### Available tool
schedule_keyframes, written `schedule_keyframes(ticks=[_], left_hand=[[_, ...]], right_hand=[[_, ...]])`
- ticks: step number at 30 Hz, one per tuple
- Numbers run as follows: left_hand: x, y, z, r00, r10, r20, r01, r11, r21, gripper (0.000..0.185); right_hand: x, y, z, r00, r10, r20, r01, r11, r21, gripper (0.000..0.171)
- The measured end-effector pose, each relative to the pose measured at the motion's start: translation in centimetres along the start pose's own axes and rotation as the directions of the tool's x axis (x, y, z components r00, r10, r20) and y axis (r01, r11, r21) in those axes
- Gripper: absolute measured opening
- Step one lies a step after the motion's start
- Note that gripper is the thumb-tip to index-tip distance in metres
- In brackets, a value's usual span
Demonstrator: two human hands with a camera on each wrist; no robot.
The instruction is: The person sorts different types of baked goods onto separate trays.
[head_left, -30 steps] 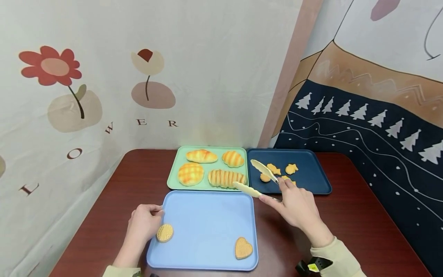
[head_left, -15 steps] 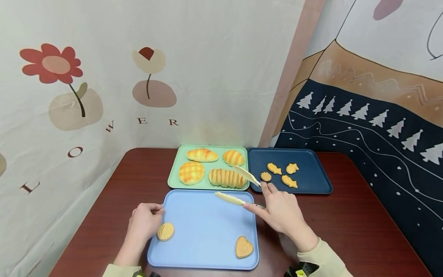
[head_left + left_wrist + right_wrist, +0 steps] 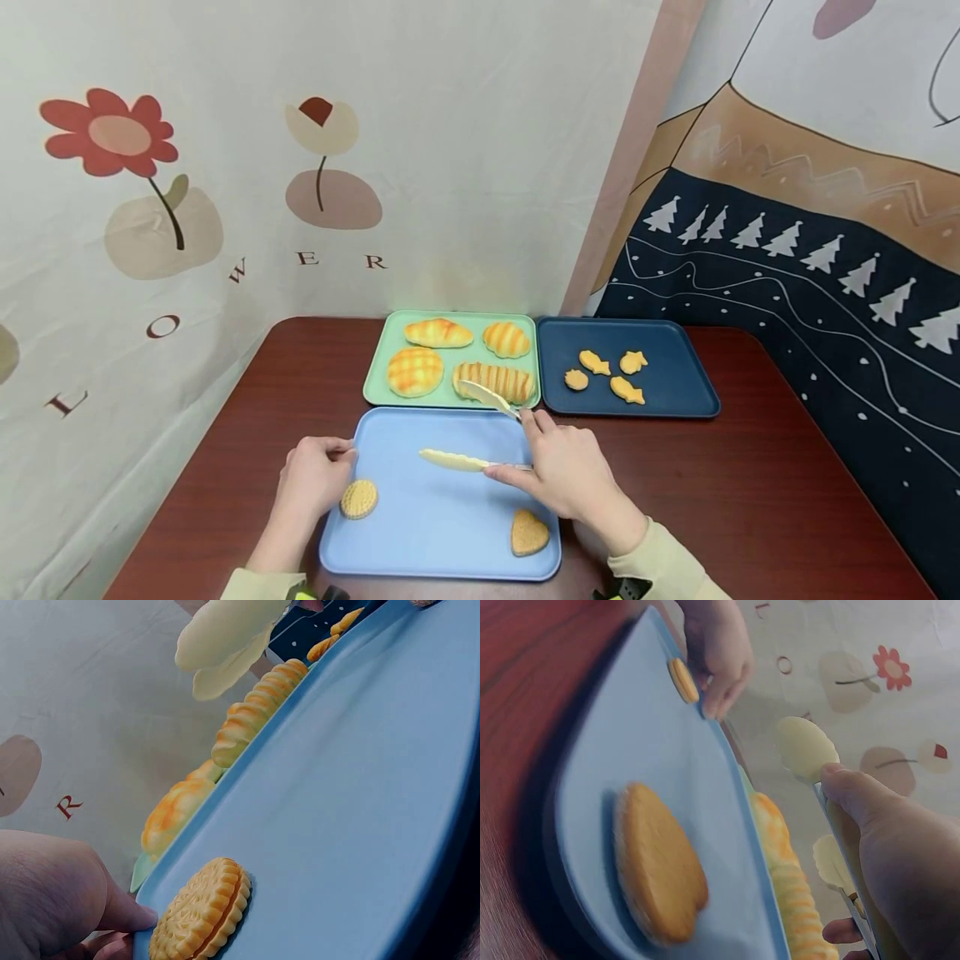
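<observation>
My left hand (image 3: 315, 475) pinches the left rim of the light blue tray (image 3: 435, 521) between thumb and fingers. A round sandwich cookie (image 3: 204, 911) with a patterned top lies just inside that rim. In my right hand (image 3: 573, 467) are food tongs (image 3: 453, 460) with cream-coloured tips, held over the upper part of the blue tray. The tong arms are spread apart with nothing between them; one tip overlaps the ridged bread (image 3: 495, 382) in the head view. A heart-shaped cookie (image 3: 660, 866) lies at the tray's near right corner.
Behind the blue tray, a mint green tray (image 3: 392, 335) carries several breads, among them a round checked bun (image 3: 416, 372). To its right a navy tray (image 3: 678, 375) bears several small biscuits, some fish-shaped (image 3: 626, 390). Printed cloth hangs behind the table (image 3: 765, 492).
My right hand has carried the spread tongs leftward and nearer, from over the navy tray to over the light blue tray. My left hand stays at the tray's rim.
</observation>
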State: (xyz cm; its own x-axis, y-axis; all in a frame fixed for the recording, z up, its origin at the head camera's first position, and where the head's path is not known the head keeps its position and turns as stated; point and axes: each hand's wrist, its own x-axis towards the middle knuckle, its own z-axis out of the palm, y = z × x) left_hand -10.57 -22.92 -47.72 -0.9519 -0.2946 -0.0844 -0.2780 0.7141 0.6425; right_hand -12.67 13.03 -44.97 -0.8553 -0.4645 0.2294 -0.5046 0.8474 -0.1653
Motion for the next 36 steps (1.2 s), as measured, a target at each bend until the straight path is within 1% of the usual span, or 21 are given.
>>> schedule_keyframes(ticks=[9,14,20,23,29,33,36], left_hand=[[-0.1,0.2,-0.1,1.000,0.001,-0.004,-0.001,1.000,-0.006,0.025],[-0.2,0.2,-0.1,1.000,-0.003,-0.003,0.003,1.000,-0.007,0.025],[-0.1,0.1,-0.1,1.000,-0.002,-0.010,0.002,1.000,0.007,0.025],[0.0,0.1,0.0,1.000,-0.004,-0.011,0.004,1.000,0.012,0.024],[0.2,0.2,0.0,1.000,-0.016,0.006,0.016,1.000,0.001,0.024],[0.1,0.2,0.0,1.000,-0.019,0.003,0.019,1.000,0.008,0.024],[0.1,0.1,0.0,1.000,-0.017,0.000,0.017,1.000,0.011,0.024]], right_hand=[[0.5,-2.5,0.9,0.992,-0.076,0.103,0.078,0.997,-0.014,0.106],[0.7,-3.7,1.6,0.981,-0.145,0.132,0.153,0.987,-0.054,0.105],[0.8,-5.0,2.3,0.960,-0.265,0.089,0.272,0.959,-0.079,0.096],[0.9,-5.6,2.8,0.949,-0.308,0.066,0.313,0.946,-0.082,0.092],[0.9,-6.6,3.5,0.932,-0.363,0.021,0.363,0.927,-0.097,0.082],[0.9,-7.2,3.7,0.921,-0.388,0.002,0.386,0.916,-0.109,0.078],[1.0,-7.4,4.0,0.918,-0.396,-0.008,0.393,0.913,-0.108,0.077]])
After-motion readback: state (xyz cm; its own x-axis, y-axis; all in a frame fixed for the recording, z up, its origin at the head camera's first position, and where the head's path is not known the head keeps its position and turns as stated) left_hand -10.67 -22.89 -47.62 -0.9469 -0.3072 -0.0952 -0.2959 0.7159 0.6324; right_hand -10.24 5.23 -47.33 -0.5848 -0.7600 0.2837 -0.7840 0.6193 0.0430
